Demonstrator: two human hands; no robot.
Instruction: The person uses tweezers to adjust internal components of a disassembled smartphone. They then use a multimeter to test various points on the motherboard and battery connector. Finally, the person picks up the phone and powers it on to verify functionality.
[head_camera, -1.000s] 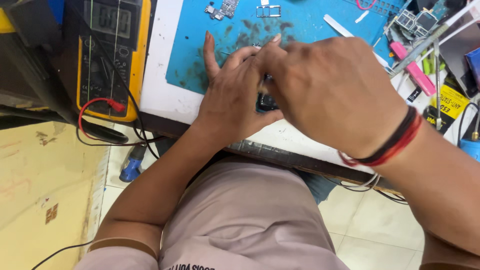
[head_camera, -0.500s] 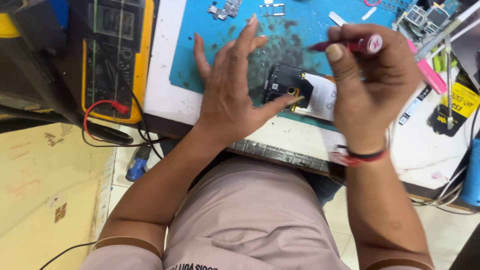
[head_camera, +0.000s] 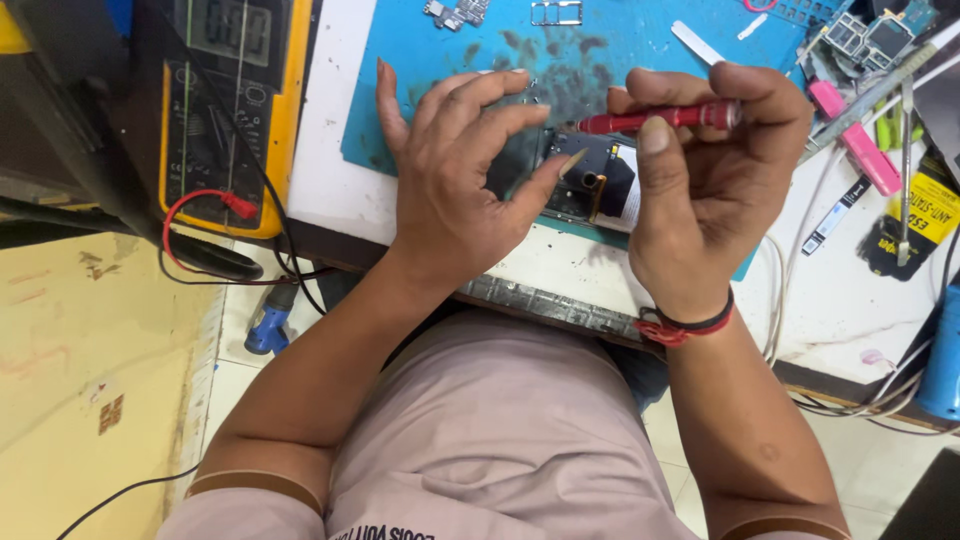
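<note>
left hand (head_camera: 455, 190) hides much of the opened phone (head_camera: 592, 180); screwdriver (head_camera: 660, 118) tip concealed by fingers

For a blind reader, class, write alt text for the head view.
A right hand holds a red screwdriver over a small opened device that the left hand steadies on a blue mat. A yellow meter sits to the left.

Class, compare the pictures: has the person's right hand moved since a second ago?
Yes. The right hand has lifted off the left hand, shifting right along the blue mat, now gripping a red screwdriver.
</note>
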